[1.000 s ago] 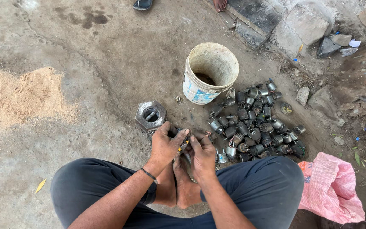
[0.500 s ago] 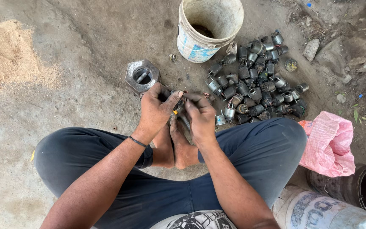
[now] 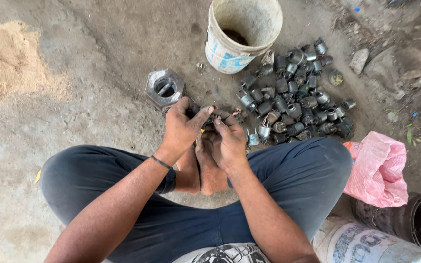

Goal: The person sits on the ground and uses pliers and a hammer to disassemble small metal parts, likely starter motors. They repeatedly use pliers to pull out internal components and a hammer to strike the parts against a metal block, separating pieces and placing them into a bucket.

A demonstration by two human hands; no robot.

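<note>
Grey metal makes up the small part (image 3: pixel 209 118) at the centre of the frame, pinched between both hands above the person's bare feet (image 3: pixel 205 165). The left hand (image 3: pixel 181 129) has its grip clamped on the part, thumb on top; the right hand (image 3: pixel 230 141) also closes its fingers on it. A hexagonal metal block (image 3: pixel 165 88) lies just beyond the left hand, a heap of small motors (image 3: pixel 296 100) to the right, and a white bucket (image 3: pixel 242 34) at top centre.
</note>
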